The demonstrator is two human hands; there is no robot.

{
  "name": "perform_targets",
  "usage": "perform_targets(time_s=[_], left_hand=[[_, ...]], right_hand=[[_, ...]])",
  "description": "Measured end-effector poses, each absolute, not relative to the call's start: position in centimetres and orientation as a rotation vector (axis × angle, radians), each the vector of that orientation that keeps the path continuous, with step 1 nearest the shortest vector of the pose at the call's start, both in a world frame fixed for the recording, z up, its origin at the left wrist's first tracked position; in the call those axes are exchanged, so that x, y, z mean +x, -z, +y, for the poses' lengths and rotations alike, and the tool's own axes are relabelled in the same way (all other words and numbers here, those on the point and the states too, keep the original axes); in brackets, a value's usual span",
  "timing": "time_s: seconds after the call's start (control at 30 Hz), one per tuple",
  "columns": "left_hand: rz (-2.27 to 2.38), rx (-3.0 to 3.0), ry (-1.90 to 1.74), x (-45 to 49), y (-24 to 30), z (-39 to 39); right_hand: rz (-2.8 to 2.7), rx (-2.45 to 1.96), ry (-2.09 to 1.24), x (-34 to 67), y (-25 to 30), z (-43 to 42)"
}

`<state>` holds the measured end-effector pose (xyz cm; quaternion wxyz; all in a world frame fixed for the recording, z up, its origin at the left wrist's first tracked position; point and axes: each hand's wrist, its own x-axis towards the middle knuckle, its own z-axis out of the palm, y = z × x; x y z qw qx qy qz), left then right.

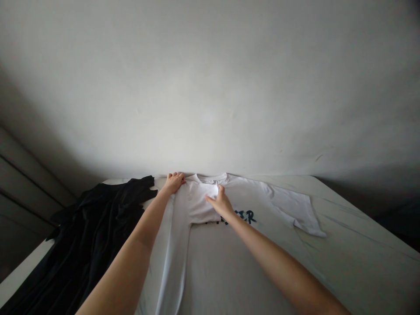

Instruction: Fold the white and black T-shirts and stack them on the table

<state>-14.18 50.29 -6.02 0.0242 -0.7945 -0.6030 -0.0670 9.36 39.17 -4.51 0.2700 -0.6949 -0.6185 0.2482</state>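
A white T-shirt (262,199) with dark lettering lies flat on the pale table (354,245), its collar toward the wall. Its left sleeve and side are folded over onto the chest. My left hand (174,180) rests on the shirt's left shoulder at the far edge, fingers curled down onto the cloth. My right hand (220,202) lies flat on the folded-over sleeve near the collar, with its thumb raised and fingers stretched out. The right sleeve spreads out to the right, untouched.
A heap of black cloth (95,223) lies on the table's left part, next to my left arm. A plain pale wall (210,87) rises right behind the table. Dark panels stand at the far left.
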Motion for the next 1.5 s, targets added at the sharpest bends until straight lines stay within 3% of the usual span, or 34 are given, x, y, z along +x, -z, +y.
perform_targets(time_s=[0.2, 0.63, 0.8, 0.9, 1.1, 1.33, 1.5], left_hand=[[-1.77, -2.427, 0.153, -13.6, 5.6, 49.4], [-1.666, -2.363, 0.179, -12.6, 4.9, 48.3], [-1.769, -2.251, 0.31, -10.9, 5.2, 46.6], [-1.771, -2.37, 0.349, -10.7, 6.8, 45.5], [-1.692, -2.49, 0.258, -11.6, 9.9, 44.6], [-1.936, -2.373, 0.216, -10.2, 8.3, 43.7], [-1.999, -2.327, 0.139, -9.5, 7.5, 43.2]], right_hand=[[-1.767, -1.76, -0.485, 8.8, 5.0, 36.4], [-2.15, -2.19, -0.301, 8.8, 2.4, 35.9], [-2.255, -1.789, 0.06, 5.8, 1.6, 37.3], [-2.32, -1.578, -0.042, 2.7, 2.6, 39.0], [-2.246, -1.656, -0.202, 0.9, 6.5, 40.8], [-2.348, -1.809, -0.212, 8.5, 7.3, 37.9], [-2.291, -1.919, -0.199, 7.2, 5.9, 36.0]])
